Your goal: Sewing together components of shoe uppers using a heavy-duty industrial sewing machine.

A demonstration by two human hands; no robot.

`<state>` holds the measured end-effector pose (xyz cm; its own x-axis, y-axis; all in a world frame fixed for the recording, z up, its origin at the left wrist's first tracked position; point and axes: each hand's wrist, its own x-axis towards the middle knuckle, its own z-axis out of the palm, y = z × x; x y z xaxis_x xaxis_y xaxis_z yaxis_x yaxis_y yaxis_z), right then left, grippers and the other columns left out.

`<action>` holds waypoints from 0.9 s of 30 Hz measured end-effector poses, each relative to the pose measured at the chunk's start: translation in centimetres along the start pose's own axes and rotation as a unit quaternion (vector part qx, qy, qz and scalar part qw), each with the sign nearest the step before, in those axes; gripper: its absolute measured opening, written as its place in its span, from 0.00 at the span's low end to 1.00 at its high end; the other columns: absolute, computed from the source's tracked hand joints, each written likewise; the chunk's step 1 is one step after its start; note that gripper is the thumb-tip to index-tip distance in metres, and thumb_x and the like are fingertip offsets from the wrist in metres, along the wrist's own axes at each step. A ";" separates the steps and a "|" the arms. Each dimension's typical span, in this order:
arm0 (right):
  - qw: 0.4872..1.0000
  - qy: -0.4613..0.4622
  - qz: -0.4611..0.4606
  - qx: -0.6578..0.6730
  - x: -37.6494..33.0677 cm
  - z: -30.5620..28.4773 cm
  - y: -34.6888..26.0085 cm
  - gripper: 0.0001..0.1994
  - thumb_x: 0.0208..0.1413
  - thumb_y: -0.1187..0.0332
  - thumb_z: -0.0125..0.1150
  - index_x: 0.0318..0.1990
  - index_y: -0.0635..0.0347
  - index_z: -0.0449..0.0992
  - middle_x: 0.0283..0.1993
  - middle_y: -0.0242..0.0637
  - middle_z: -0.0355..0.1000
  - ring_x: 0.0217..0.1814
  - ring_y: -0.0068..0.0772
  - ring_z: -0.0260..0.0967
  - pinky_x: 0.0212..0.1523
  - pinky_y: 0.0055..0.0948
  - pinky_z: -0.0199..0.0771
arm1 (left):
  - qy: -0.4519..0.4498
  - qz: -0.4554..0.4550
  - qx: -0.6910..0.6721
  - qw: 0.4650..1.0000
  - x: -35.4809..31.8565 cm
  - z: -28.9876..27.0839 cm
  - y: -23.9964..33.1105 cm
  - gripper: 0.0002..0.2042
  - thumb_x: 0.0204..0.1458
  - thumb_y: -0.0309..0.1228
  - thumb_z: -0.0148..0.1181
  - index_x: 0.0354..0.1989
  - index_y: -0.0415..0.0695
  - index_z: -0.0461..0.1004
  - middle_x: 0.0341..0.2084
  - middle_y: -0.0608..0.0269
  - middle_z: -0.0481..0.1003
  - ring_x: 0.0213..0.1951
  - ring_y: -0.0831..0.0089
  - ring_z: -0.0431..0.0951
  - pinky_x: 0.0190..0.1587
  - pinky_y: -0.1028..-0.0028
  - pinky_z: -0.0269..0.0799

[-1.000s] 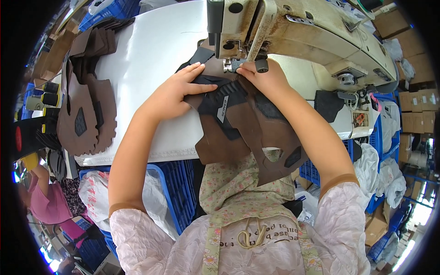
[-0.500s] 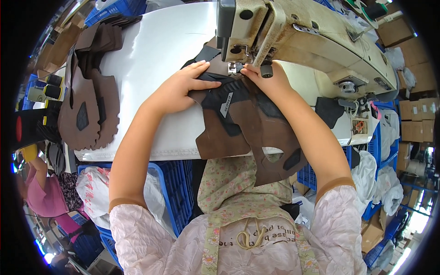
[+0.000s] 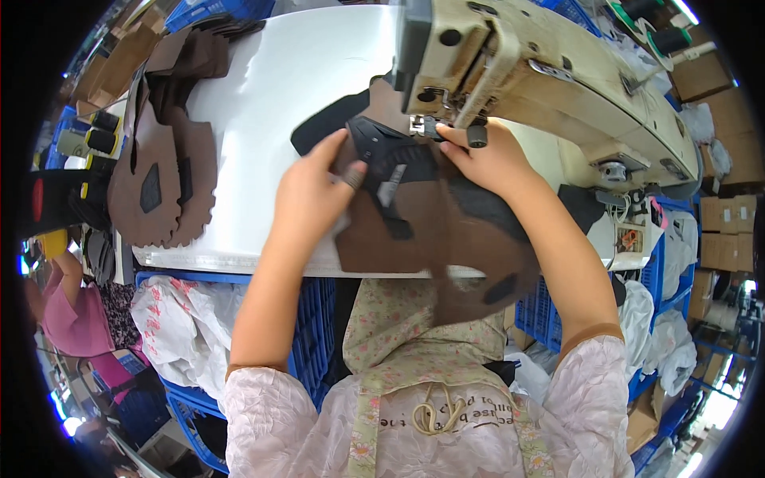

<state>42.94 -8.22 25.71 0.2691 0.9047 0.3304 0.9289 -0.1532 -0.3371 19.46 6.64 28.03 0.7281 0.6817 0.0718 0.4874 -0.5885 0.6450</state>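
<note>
A brown shoe upper with black overlays [image 3: 398,211] lies under the presser foot [image 3: 421,125] of a beige sewing machine [image 3: 550,88]. Its lower part hangs over the table's front edge toward my lap. My left hand [image 3: 315,191] is at the upper's left side, thumb and forefinger apart over the black part, slightly blurred. My right hand [image 3: 490,159] is close beside the presser foot, with thumb and forefinger closed on the upper's edge. The machine head hides some of its other fingers.
Stacked brown leather pieces [image 3: 163,171] lie on the left of the white table [image 3: 271,88]. Thread spools [image 3: 102,131] stand beyond them. Blue crates [image 3: 315,334] with white bags sit below the table. A person in pink [image 3: 76,319] is at far left.
My left hand has come down and back from the upper's top, its fingers lifting. The upper has turned a little, its black flap now showing at the left. My right hand stays beside the presser foot.
</note>
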 end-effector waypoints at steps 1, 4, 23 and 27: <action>1.000 -0.004 -0.009 -0.013 -0.1 0.0 -0.6 0.11 0.49 0.61 0.67 0.38 0.53 0.81 0.31 0.46 0.74 0.37 0.51 0.73 0.37 0.44 0.73 | 0.017 0.015 -0.033 0.999 0.9 0.3 -1.9 0.24 0.53 0.32 0.66 0.59 0.44 0.72 0.42 0.53 0.80 0.37 0.69 0.80 0.43 0.72 0.73; 0.997 0.020 -0.024 -0.064 -0.8 0.4 -3.0 0.09 0.50 0.59 0.66 0.30 0.54 0.81 0.32 0.38 0.71 0.39 0.45 0.71 0.36 0.44 0.71 | 0.055 0.059 -0.046 0.996 4.1 0.1 -4.3 0.20 0.54 0.27 0.64 0.56 0.44 0.73 0.40 0.58 0.78 0.38 0.74 0.76 0.42 0.74 0.72; 0.984 0.164 -0.046 -0.047 -2.8 4.0 -2.2 0.08 0.48 0.65 0.61 0.34 0.57 0.81 0.34 0.32 0.73 0.44 0.37 0.71 0.43 0.37 0.71 | -0.108 0.138 0.329 0.928 -1.3 6.1 8.9 0.45 0.39 0.46 0.70 0.64 0.32 0.60 0.61 0.27 0.62 0.66 0.37 0.59 0.66 0.52 0.59; 0.990 0.134 -0.039 -0.037 -3.1 3.8 -2.4 0.09 0.48 0.64 0.61 0.35 0.56 0.81 0.37 0.33 0.74 0.45 0.37 0.71 0.44 0.36 0.71 | -0.156 0.132 0.421 0.884 -1.4 7.1 9.5 0.44 0.38 0.41 0.69 0.63 0.27 0.60 0.58 0.24 0.64 0.62 0.38 0.65 0.62 0.55 0.66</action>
<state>38.94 -9.11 22.17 0.2446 0.7783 0.5783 0.9628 -0.1244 -0.2398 26.50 -2.99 28.62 0.9031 0.3977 -0.1623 0.3719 -0.9130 -0.1679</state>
